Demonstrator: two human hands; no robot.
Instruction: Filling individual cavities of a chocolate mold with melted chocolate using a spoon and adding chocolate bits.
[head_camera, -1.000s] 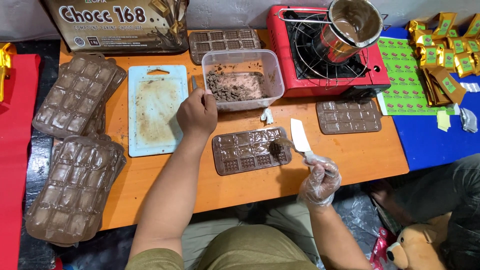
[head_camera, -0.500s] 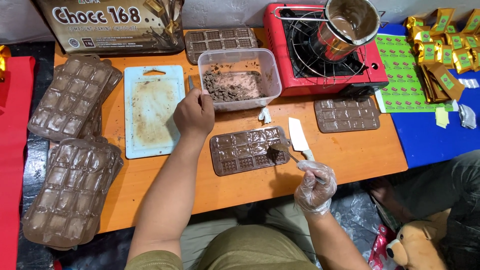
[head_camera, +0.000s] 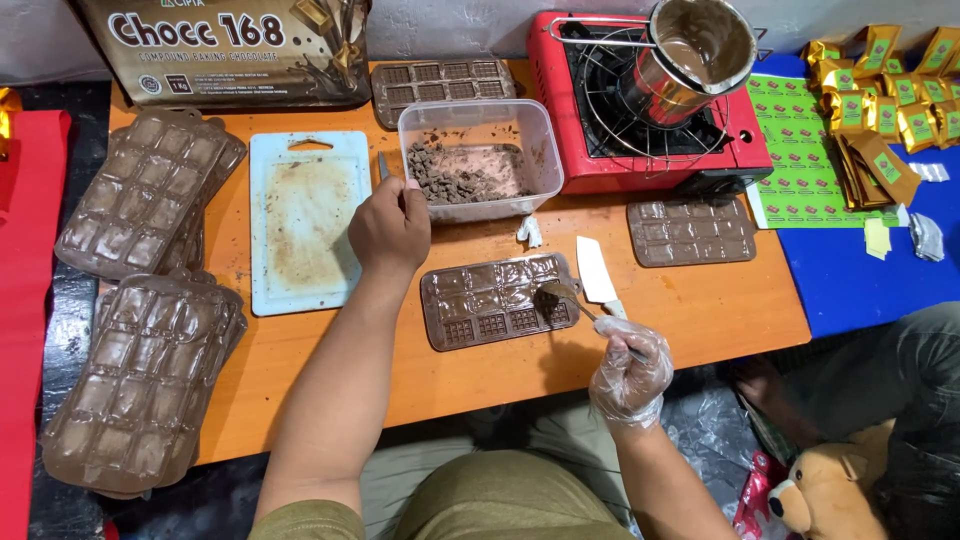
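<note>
A brown silicone chocolate-bar mould (head_camera: 480, 305) lies on the orange table (head_camera: 700, 310) in front of me. My right hand (head_camera: 630, 370), in a clear plastic glove, holds a spoon (head_camera: 560, 297) whose chocolate-covered bowl rests over the mould's right end. My left hand (head_camera: 390, 228) is bare and sits between the white cutting board (head_camera: 300, 220) and a clear plastic tub of chocolate chunks (head_camera: 480, 160). Its fingers are curled on a thin grey utensil (head_camera: 382, 166) whose tip sticks out toward the tub. A white-bladed knife (head_camera: 596, 270) lies just right of the mould.
A red portable stove (head_camera: 640, 160) carries a metal pot of melted chocolate (head_camera: 700, 50). More moulds lie at the back (head_camera: 440, 85), at the right (head_camera: 690, 230) and stacked at the left (head_camera: 140, 380). Gold wrappers (head_camera: 890, 100) cover the blue surface. A teddy bear (head_camera: 830, 490) sits on the floor.
Both hands stay almost where they were, with the spoon still at the mould's right end. Only the view has shifted slightly.
</note>
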